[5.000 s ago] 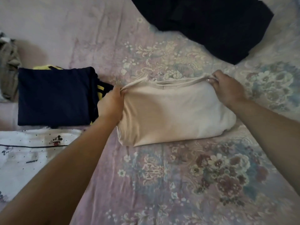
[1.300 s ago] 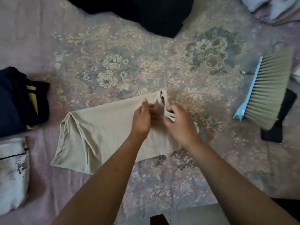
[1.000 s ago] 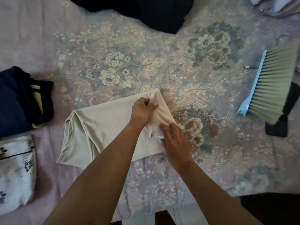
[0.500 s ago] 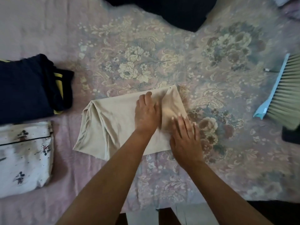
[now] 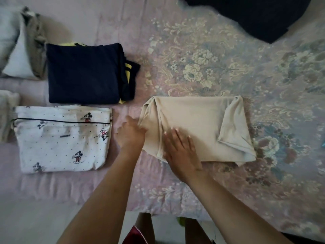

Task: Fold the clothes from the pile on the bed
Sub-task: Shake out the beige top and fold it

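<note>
Left hand (image 5: 131, 133) grips the beige garment's (image 5: 198, 127) left edge; right hand (image 5: 181, 147) lies flat, fingers straight, on its near-left part.

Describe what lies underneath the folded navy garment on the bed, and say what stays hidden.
Under the folded navy garment lies another dark piece with yellow stripes, poking out at its right and top edges. The rest of that piece is covered, so its shape and type cannot be told.

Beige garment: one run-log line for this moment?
beige garment: folded, on bed | left hand: at its left edge | right hand: flat on it
</note>
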A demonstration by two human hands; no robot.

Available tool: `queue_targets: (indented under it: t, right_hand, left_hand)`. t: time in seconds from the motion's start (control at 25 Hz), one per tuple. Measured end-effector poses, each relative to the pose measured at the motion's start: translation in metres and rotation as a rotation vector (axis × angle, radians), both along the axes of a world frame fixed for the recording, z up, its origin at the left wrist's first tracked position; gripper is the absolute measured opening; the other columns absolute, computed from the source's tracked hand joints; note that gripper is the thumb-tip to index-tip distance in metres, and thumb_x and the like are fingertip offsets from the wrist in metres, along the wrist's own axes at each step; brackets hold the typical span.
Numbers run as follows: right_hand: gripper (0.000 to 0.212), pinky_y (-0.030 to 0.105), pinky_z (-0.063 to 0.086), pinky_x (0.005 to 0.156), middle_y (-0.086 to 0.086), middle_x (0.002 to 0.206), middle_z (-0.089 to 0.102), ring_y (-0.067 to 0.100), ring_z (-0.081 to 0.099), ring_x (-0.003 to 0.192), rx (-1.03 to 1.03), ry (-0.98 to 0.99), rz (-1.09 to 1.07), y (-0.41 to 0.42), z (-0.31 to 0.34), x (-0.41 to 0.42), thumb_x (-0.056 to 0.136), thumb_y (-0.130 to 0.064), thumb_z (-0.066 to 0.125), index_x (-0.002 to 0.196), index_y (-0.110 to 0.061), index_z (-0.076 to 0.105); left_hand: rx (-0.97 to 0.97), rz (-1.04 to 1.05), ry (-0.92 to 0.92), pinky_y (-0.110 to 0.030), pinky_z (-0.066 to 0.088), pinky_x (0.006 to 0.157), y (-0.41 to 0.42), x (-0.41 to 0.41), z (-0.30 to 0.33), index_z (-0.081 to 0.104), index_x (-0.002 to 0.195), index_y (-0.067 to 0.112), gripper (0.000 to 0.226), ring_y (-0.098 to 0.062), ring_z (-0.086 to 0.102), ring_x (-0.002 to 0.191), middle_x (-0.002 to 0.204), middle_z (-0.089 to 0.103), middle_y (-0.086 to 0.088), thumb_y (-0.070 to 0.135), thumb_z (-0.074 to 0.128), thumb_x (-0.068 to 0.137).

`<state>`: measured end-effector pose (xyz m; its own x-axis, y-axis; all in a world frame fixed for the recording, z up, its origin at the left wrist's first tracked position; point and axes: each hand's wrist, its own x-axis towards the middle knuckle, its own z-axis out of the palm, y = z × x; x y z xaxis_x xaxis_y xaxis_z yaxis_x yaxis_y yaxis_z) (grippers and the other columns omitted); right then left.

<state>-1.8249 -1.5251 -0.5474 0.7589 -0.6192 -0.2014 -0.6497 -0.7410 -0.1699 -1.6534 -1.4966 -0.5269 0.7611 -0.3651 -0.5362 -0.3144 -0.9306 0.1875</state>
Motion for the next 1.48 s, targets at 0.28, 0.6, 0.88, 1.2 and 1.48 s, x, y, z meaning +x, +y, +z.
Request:
queue_targets:
  t: [0.28,0.6,0.88,1.2,1.48]
  right_hand:
    - [0.047,0.035,0.035,0.101,0.023,0.125,0.058,0.038,0.055,0.117,0.26,-0.408,-0.406,-0.015,0.01,-0.011,0.09,-0.022,0.034,0.121,0.004,0.058]
    - [0.036,0.033,0.045,0.085,0.017,0.114,0.06,0.032,0.059,0.104,0.313,-0.433,-0.561,-0.023,0.023,-0.01,0.093,-0.013,0.047,0.125,0.0,0.053]
    - [0.018,0.025,0.035,0.068,0.006,0.091,0.061,0.029,0.06,0.094,0.603,-0.464,-1.231,-0.033,0.015,0.025,0.086,-0.007,0.057,0.103,-0.01,0.053]
    - [0.037,0.038,0.05,0.058,0.015,0.084,0.06,0.034,0.061,0.077,0.219,-0.117,-0.475,0.005,0.028,0.017,0.066,-0.027,0.078,0.088,-0.004,0.058]
    - [0.016,0.024,0.034,0.049,-0.005,0.065,0.049,0.001,0.041,0.047,0.749,-0.618,-1.186,-0.052,0.075,-0.058,0.088,-0.001,0.048,0.094,-0.016,0.049]
  left_hand:
    - [-0.425,-0.011,0.348,-0.022,0.041,0.064,-0.038,-0.033,0.031,0.047,0.081,0.012,0.013,-0.027,0.054,0.078,0.093,0.044,-0.008,0.019,0.058,0.084]
    - [-0.55,0.131,0.671,-0.037,0.053,0.062,-0.036,-0.058,0.0,0.054,0.096,0.011,0.016,-0.023,0.059,0.067,0.087,0.061,-0.011,0.013,0.038,0.098]
    - [-0.317,-0.003,0.278,-0.038,0.048,0.084,-0.04,-0.021,-0.017,0.05,0.11,0.006,0.037,-0.025,0.059,0.096,0.104,0.061,-0.009,0.033,0.063,0.088]
    - [-0.437,0.291,0.606,-0.038,0.059,0.056,-0.063,-0.038,0.01,0.04,0.125,0.012,0.049,-0.024,0.063,0.077,0.104,0.059,-0.01,0.007,0.063,0.082]
    - [-0.501,0.033,0.732,-0.047,0.058,0.066,-0.138,-0.126,0.042,0.012,0.14,0.026,0.073,-0.036,0.066,0.073,0.094,0.062,-0.019,0.013,0.057,0.084]
